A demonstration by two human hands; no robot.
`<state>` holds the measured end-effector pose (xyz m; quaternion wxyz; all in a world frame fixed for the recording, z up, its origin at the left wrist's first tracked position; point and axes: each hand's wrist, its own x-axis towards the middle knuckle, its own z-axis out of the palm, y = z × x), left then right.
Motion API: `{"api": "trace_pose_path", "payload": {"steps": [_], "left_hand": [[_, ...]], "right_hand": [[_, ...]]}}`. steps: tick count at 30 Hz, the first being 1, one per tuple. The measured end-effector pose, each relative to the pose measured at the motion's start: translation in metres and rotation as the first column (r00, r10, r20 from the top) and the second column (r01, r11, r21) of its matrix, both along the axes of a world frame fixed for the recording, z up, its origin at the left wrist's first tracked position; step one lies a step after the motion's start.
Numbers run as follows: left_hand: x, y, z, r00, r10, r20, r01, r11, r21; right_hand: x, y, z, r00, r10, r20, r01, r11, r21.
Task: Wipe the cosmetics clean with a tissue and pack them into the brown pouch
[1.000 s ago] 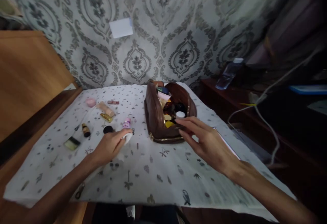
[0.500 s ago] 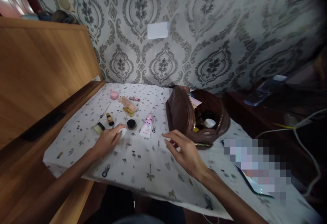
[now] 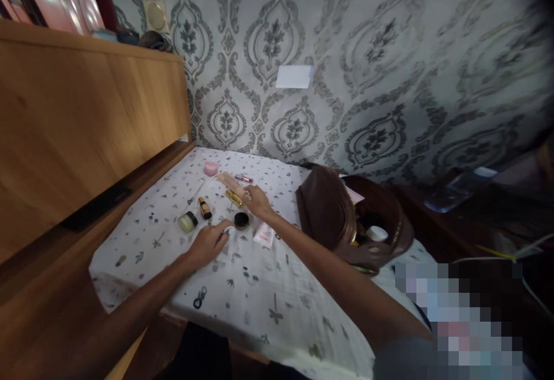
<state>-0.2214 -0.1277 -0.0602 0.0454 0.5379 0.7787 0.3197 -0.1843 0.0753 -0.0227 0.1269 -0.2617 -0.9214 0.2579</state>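
Note:
My left hand (image 3: 210,243) rests on the patterned tablecloth (image 3: 242,287) with its fingertips closed on a small white round item (image 3: 229,232). My right hand (image 3: 258,200) stretches across to the far row of cosmetics, fingers apart, beside a gold tube (image 3: 234,197) and a beige tube (image 3: 227,181). Between my hands lie a black round compact (image 3: 241,219) and a pink-and-white tube (image 3: 265,234). A small amber bottle (image 3: 205,208) and a pale green jar (image 3: 187,222) sit left of my left hand.
An open brown cosmetics bag (image 3: 333,212) stands to the right, with a white jar (image 3: 376,233) inside. A pink jar (image 3: 211,168) and a pink lip gloss (image 3: 243,178) lie at the back. A wooden headboard (image 3: 86,126) runs along the left.
My right hand has left the bag's front and reached left and away to the gold tube. My left hand stays on the white round item. The view has swung left.

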Motion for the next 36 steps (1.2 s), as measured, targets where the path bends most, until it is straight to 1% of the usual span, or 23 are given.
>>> {"api": "trace_pose_path", "payload": {"steps": [2, 5, 7, 10, 13, 15, 17, 22, 25, 29, 36], "left_hand": [[0.0, 0.001, -0.004, 1.0, -0.012, -0.009, 0.011, 1.0, -0.012], [-0.001, 0.0, -0.006, 0.999, -0.033, -0.038, 0.033, 0.999, -0.013], [-0.001, 0.0, -0.006, 0.996, -0.049, -0.079, 0.047, 0.999, -0.026], [-0.001, 0.0, -0.008, 0.984, -0.09, -0.153, 0.084, 0.995, -0.044], [-0.001, 0.001, -0.013, 0.972, -0.123, -0.202, 0.121, 0.992, -0.022], [-0.001, 0.002, -0.016, 0.965, -0.13, -0.226, 0.133, 0.991, 0.001], [-0.002, 0.002, -0.018, 0.961, -0.139, -0.24, 0.145, 0.989, 0.008], [-0.004, 0.005, -0.016, 0.965, -0.15, -0.213, 0.146, 0.989, -0.035], [-0.004, 0.006, -0.013, 0.969, -0.141, -0.202, 0.135, 0.99, -0.047], [-0.005, 0.007, -0.013, 0.972, -0.138, -0.192, 0.132, 0.99, -0.045], [-0.007, 0.006, -0.016, 0.962, -0.153, -0.224, 0.135, 0.987, -0.09]], "right_hand": [[-0.019, 0.002, -0.002, 0.999, -0.024, 0.036, 0.024, 1.0, 0.005], [-0.034, 0.008, -0.008, 0.994, -0.032, 0.101, 0.032, 0.999, 0.009], [-0.036, 0.015, -0.011, 0.991, -0.014, 0.132, 0.012, 1.0, 0.014], [-0.031, 0.031, -0.011, 0.987, 0.04, 0.158, -0.045, 0.999, 0.023], [-0.025, 0.05, -0.009, 0.977, 0.106, 0.183, -0.111, 0.994, 0.017], [-0.027, 0.061, -0.009, 0.972, 0.127, 0.197, -0.131, 0.991, 0.01], [-0.037, 0.07, -0.009, 0.974, 0.107, 0.198, -0.113, 0.993, 0.02], [-0.077, 0.083, -0.015, 0.988, -0.035, 0.148, 0.021, 0.996, 0.09], [-0.091, 0.087, -0.021, 0.986, -0.065, 0.15, 0.053, 0.995, 0.084], [-0.094, 0.094, -0.03, 0.979, -0.099, 0.178, 0.089, 0.994, 0.066], [-0.085, 0.104, -0.043, 0.981, -0.119, 0.152, 0.114, 0.993, 0.044]]}}
